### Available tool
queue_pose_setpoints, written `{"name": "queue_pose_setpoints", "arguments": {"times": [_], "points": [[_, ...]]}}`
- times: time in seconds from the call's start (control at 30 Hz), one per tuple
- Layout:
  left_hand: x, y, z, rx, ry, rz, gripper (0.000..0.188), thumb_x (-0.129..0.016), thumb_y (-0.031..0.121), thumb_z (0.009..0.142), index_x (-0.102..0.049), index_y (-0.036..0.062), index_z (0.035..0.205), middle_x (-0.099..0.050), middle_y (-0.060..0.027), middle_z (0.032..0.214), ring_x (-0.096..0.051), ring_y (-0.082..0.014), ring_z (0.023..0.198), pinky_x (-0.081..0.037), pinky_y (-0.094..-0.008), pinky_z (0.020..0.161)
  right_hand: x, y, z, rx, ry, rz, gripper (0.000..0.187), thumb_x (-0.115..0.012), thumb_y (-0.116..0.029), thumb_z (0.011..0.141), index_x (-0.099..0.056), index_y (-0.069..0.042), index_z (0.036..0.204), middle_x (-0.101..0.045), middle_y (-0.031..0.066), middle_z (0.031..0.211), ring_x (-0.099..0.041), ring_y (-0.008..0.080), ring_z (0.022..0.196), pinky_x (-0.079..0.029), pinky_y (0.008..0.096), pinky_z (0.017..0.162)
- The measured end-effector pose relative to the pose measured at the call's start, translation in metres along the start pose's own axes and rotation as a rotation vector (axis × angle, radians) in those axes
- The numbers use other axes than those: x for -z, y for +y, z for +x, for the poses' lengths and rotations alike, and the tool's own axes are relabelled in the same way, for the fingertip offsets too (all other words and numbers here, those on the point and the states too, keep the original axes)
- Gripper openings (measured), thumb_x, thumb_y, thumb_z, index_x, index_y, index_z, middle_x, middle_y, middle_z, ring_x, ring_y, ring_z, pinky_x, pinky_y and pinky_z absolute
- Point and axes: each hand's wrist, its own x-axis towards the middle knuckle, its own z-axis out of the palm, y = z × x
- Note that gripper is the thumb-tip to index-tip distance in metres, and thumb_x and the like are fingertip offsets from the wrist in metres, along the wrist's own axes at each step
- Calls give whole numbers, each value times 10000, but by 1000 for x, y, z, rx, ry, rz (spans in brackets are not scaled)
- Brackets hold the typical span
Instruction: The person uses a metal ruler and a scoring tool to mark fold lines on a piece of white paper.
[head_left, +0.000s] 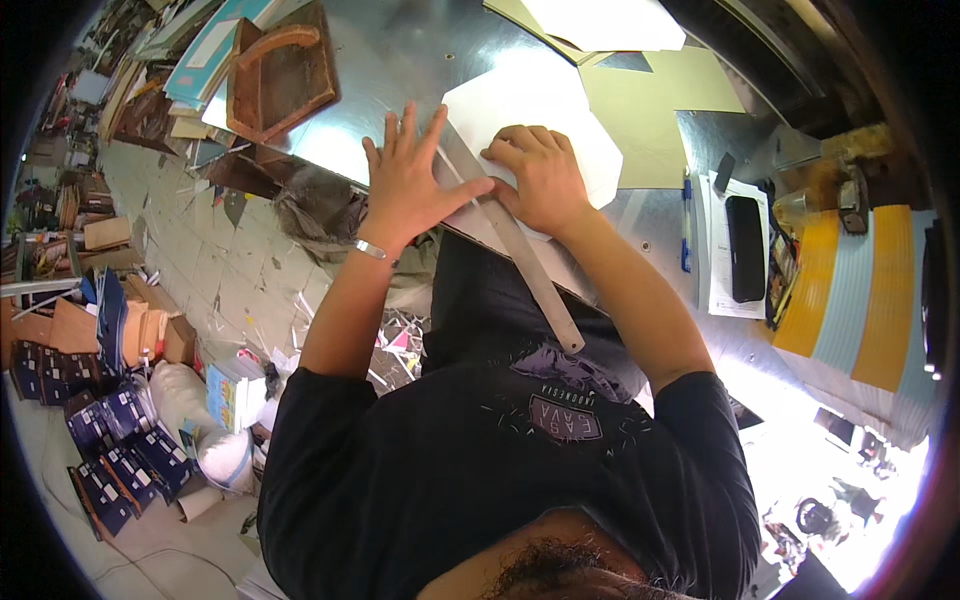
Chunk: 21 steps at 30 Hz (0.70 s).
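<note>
A long metal ruler (535, 265) lies slantwise over the edge of a white sheet (570, 110) with angled corners; its near end juts past the table edge toward my body. My left hand (408, 185) is spread out at the ruler's left side, fingers pointing away from me and thumb reaching across the ruler. Over the sheet, just right of the ruler, my right hand (545, 180) has its fingers curled inward and its thumb by the ruler's edge. What it grips, if anything, is hidden beneath the fingers.
The metal table (390, 60) carries a wooden holder with a curved handle (285, 80) at far left and greenish-grey board (640, 120) behind the sheet. At right are a black phone (742, 248) on papers and a blue pen (687, 225). Paper scraps (400, 335) litter the floor.
</note>
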Motion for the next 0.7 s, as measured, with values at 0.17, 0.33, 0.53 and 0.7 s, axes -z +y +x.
{"name": "queue_pose_setpoints", "arguments": {"times": [0.17,0.33,0.53,0.7], "points": [[-10,4,-13,63,-60,60,1216,-771,831,751,-401,151,1688,-338,-240,1747,-258,-479,1628,-154,-752,1259,2,0,1,4,18,34,351,-850,-293,835,-753,-170,1148,-703,22,1241,-648,265,1207,-459,481,1072],[-5,0,-24,109,-64,35,1221,-785,818,731,-415,135,1672,-362,-218,1742,-265,-465,1630,-110,-744,1270,2,-2,1,6,14,32,319,-816,-273,885,-766,-163,1179,-692,23,1256,-631,278,1214,-462,477,1051],[-11,-10,-28,66,0,-51,1221,-823,784,719,-434,90,1645,-392,-232,1724,-267,-472,1627,-98,-733,1278,-6,2,0,-6,40,-8,202,-731,-188,965,-774,-172,1162,-704,8,1236,-640,261,1206,-467,467,1039],[-8,-9,-28,68,-30,-24,1198,-844,741,738,-423,83,1647,-389,-239,1723,-275,-483,1621,-120,-747,1262,-10,4,0,12,63,-6,249,-629,-95,948,-760,-173,1145,-716,28,1236,-658,259,1196,-466,458,1042]]}}
